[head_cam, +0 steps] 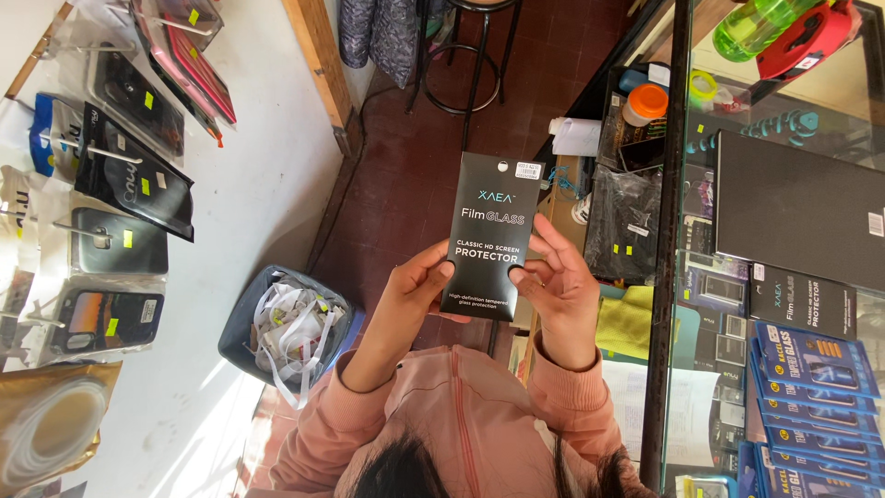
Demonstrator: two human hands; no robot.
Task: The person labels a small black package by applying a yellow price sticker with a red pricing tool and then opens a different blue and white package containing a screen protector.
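**Both hands on the flat black packet**

Fingers first: the left hand [410, 295] pinched the lower left edge of the black packet [493, 235], thumb pressed on its face. The right hand [562, 286] clamped the lower right edge, fingers [553, 242] spread up that side. The packet stood upright, held in the air above the red tiled floor [406, 157], in front of pink sleeves [387, 406]. It looked light, stiff and slick, likely fragile inside; the edges seemed the place to grip. At eight o'clock sat a bin [241, 325] of paper scraps. At three o'clock ran the glass bench [784, 203], similar black boxes and blue packs [811, 369] on it.
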